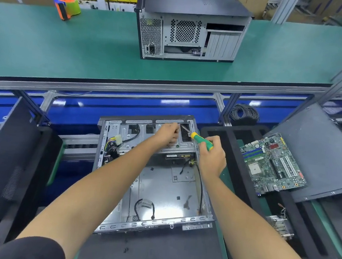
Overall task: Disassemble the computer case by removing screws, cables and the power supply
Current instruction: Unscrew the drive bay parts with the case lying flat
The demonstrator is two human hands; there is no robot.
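screwdriver (203, 141) tip hidden, left panel (6, 157) cropped

Two computer cases (154, 179) (191, 31), one screwdriver (202, 141), one motherboard (271, 164), one tape dispenser (67, 6).

The open computer case (158, 175) lies flat on its side, bare metal floor up, drive cage at 12 o'clock. A bundle of cables (111, 147) sits at 9 o'clock, a loose black cable (143, 207) at 6 o'clock.
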